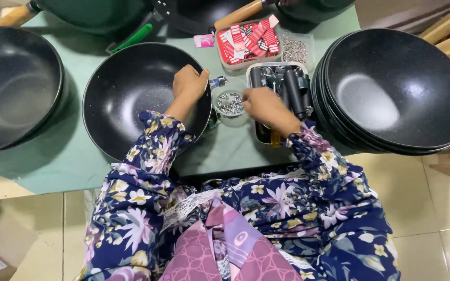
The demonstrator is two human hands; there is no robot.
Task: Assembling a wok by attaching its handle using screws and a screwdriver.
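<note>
The person's left hand [188,83] sits closed over the near-right rim of a black speckled wok [131,93], fingers curled in. It seems to pinch sth. small against the rim, but what that is can't be made out. The right hand [264,104] reaches down w/ fingers bunched, at the edge between a clear round dish of small silver washers or nuts [230,104] and a metal tray of black handle parts [282,86]. Whether it has picked anything up can't be told; the fingertips are hidden.

To do this step well, judging from the layout: keep the wok pinned flat on the green surface [74,151] w/ the left hand so the rim doesn't rock, and take one small piece at a time from the dish rather than a pinch of several, since they're tiny and would scatter.

The wok is round, deep, matt black w/ fine pale flecks and a soft glare in the bowl; no handle shows on it. It lies centre-left on the surface, just beside the dish.

Around: another wok [16,83] at far left, a stack of woks [397,88] at right, a tray of red-and-white tags [248,41] behind, a wooden handle [238,15] above it.
</note>
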